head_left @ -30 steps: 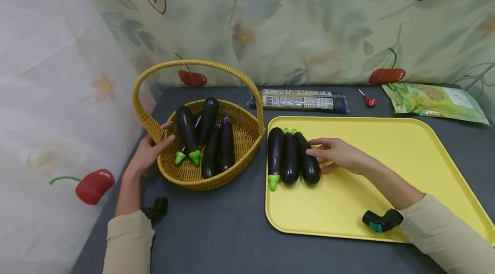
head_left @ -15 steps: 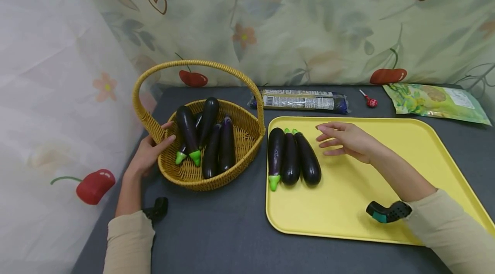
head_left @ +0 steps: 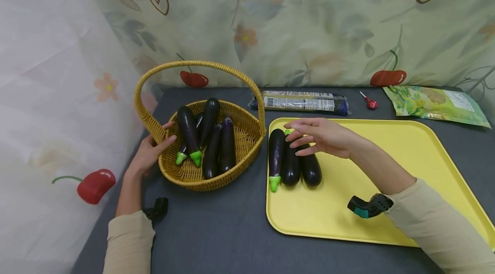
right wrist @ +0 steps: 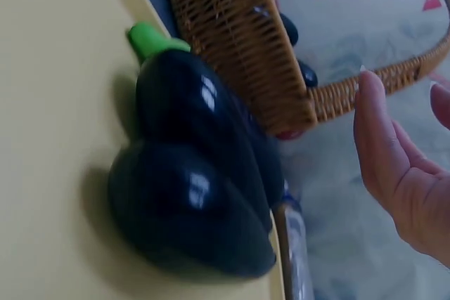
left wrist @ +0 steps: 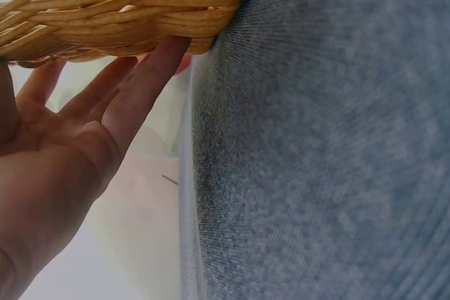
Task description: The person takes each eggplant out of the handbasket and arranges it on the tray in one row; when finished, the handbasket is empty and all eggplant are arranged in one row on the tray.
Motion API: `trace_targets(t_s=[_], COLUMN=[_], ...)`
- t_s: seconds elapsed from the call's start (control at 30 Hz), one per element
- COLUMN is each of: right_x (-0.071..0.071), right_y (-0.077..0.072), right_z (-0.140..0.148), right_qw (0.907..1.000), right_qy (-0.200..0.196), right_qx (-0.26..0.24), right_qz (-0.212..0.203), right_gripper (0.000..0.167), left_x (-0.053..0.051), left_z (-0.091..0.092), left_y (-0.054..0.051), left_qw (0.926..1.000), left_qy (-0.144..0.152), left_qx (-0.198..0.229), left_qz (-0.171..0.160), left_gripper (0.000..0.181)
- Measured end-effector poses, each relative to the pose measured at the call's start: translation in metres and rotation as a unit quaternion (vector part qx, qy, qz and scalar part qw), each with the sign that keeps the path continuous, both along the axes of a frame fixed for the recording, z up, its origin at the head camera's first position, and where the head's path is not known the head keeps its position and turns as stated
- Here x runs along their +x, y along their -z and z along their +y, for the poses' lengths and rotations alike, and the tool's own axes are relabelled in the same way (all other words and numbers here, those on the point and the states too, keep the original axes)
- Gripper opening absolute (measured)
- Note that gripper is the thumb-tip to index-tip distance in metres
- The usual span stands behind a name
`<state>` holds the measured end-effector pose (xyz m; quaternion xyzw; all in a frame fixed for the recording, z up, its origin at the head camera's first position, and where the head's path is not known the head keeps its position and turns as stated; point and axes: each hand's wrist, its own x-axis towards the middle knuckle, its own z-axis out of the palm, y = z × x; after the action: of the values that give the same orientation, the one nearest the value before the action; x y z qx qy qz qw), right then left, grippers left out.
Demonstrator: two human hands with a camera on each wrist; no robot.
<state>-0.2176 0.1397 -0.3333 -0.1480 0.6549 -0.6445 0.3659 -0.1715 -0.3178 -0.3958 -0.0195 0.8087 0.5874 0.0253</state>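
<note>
A wicker basket [head_left: 247, 160] with several eggplants [head_left: 228, 145] in it stands on the left. My left hand [head_left: 148, 151] grips its left rim, thumb inside; in the left wrist view the fingers [left wrist: 133, 96] lie against the outer weave [left wrist: 126, 12]. Three eggplants [head_left: 276, 153] lie side by side at the left end of the yellow tray [head_left: 348, 205]. Above the upper part of the two right ones hovers my right hand [head_left: 325, 136], fingers spread and holding nothing. The right wrist view shows that hand [right wrist: 401, 166] apart from the eggplants [right wrist: 190, 194].
Behind the tray lie a long printed packet [head_left: 301, 103], a red lollipop [head_left: 372, 104] and a green bag [head_left: 437, 104]. The basket's tall handle [head_left: 201, 64] arches over it. A printed cloth [head_left: 309, 20] hangs at the back, and a white sheet [head_left: 46, 93] at the left.
My right hand has let go of the rightmost tray eggplant, drawn back to the right, then moved left over the eggplants. My left hand and the basket have stayed in place.
</note>
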Motion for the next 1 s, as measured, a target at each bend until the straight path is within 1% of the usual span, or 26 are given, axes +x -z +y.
trace_targets(t_s=[0.2,0.37,0.43,0.53,0.73,0.9,1.0], right_x=[0.007,0.011,0.012,0.012,0.008,0.004,0.001], right_y=[-0.005,-0.007,-0.007,-0.006,-0.003,-0.002,-0.002], right_z=[-0.033,-0.061,-0.073,-0.09,-0.122,-0.148,-0.162], right_qw=[0.9978,0.9935,0.9926,0.9922,0.9927,0.9932,0.9936], right_qy=[-0.047,-0.087,-0.094,-0.096,-0.084,-0.057,-0.041], right_qx=[-0.035,-0.059,-0.062,-0.063,-0.059,-0.061,-0.063], right_qz=[-0.03,-0.042,-0.045,-0.05,-0.064,-0.081,-0.085], right_gripper=[0.05,0.049,0.048,0.045,0.047,0.047,0.046], left_x=[0.0,0.001,0.001,0.002,0.0,0.0,0.001], left_z=[0.0,0.001,0.002,0.002,0.001,0.001,0.001], left_y=[0.002,0.001,0.0,-0.001,0.0,0.0,-0.001], left_qw=[1.0,1.0,1.0,1.0,0.9999,0.9999,0.9999], left_qy=[-0.005,-0.003,-0.004,-0.004,-0.006,-0.005,-0.007], left_qx=[0.002,0.0,-0.002,-0.005,-0.009,-0.01,-0.009], left_qz=[0.0,0.006,0.005,0.004,0.003,0.005,0.005], left_gripper=[0.066,0.065,0.065,0.065,0.066,0.066,0.067])
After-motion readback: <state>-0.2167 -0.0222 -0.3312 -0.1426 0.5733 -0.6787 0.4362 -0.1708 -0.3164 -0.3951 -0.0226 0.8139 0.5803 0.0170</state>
